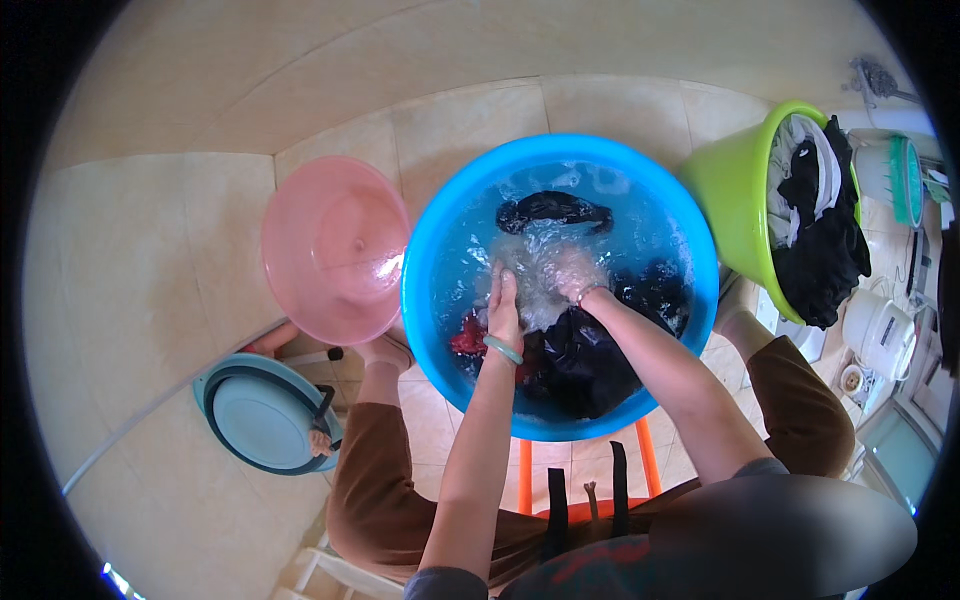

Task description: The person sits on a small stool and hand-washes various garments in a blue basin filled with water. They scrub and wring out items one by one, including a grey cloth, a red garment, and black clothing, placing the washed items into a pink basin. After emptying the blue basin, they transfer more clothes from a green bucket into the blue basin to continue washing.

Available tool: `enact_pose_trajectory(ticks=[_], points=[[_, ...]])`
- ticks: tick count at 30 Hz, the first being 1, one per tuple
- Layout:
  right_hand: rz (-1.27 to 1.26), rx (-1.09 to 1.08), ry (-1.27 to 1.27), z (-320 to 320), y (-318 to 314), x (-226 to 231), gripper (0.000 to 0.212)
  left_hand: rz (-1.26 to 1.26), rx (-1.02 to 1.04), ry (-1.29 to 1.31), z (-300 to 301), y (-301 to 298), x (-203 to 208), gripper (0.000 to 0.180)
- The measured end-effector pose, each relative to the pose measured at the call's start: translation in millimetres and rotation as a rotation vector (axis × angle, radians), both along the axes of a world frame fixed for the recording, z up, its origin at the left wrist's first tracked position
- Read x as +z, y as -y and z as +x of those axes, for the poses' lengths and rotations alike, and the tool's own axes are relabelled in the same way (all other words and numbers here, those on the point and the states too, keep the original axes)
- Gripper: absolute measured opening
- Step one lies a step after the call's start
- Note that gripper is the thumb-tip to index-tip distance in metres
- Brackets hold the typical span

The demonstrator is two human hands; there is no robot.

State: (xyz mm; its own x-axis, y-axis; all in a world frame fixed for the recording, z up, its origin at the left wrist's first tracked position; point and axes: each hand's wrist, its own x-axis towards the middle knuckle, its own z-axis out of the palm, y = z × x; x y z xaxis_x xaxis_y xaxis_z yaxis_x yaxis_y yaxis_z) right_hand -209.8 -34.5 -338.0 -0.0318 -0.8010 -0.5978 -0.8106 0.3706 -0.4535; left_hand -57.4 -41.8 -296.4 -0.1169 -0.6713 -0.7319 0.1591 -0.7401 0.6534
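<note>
A large blue basin (415, 345) of sudsy water stands between my legs. My left hand (505, 305), with a pale green bangle on its wrist, is at the water near the basin's middle, its fingers stretched out and nothing seen in them. Splashing water blurs my right hand (578, 275), so its fingers do not show clearly. Below it, a heap of wet black clothing (590, 365) bulges above the surface. Farther off floats another black garment (553, 211). Some red cloth (468, 335) shows to the left of my left wrist.
On the left is a pink basin (325, 250), with a teal collapsible basin (265, 420) nearer me. A lime green bucket (730, 190) piled with black and white clothes (825, 235) leans at the right. Orange stool legs (526, 475) show under the blue basin. White containers (878, 333) stand far right.
</note>
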Motion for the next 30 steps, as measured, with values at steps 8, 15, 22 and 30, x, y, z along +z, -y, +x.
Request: enact_pose_trajectory(ticks=[8,15,22,30], points=[[-0.583,0.117,0.406,48,-54,182,0.038,0.026,0.161,-0.572,15,4,36,0.06],[-0.801,0.076,0.246,79,-82,215,0.034,0.117,0.216,-0.52,44,-44,86,0.058],[-0.865,-0.143,0.139,99,-63,230,0.028,0.086,0.256,-0.515,53,-48,88,0.055],[-0.938,-0.332,0.332,88,-25,206,0.019,-0.019,0.273,-0.638,43,-18,49,0.052]])
